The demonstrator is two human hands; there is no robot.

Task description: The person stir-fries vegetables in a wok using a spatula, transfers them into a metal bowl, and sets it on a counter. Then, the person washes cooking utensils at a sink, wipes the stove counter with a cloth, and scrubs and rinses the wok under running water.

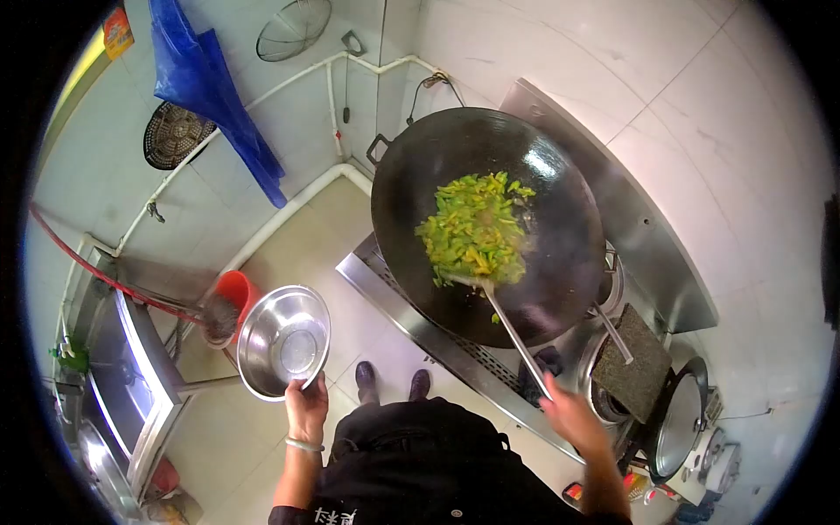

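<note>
A steel bowl (pixel 284 342) is held by its near rim in my left hand (pixel 307 411); its inside looks shiny and bare. My right hand (pixel 573 418) grips the handle of a long metal spatula (pixel 514 334). The spatula's blade lies in the big black wok (pixel 560 210), at the near edge of a heap of chopped green and yellow food (pixel 475 229). A few small bits of the food lie apart on the wok's surface.
The wok sits over a steel stove (pixel 411 322). At the right are a dark square board (pixel 632 366) and a round pan (pixel 681 426). A red bucket (pixel 234 293) stands beyond the bowl. A blue cloth (pixel 214 83) and a pipe (pixel 328 179) line the left wall.
</note>
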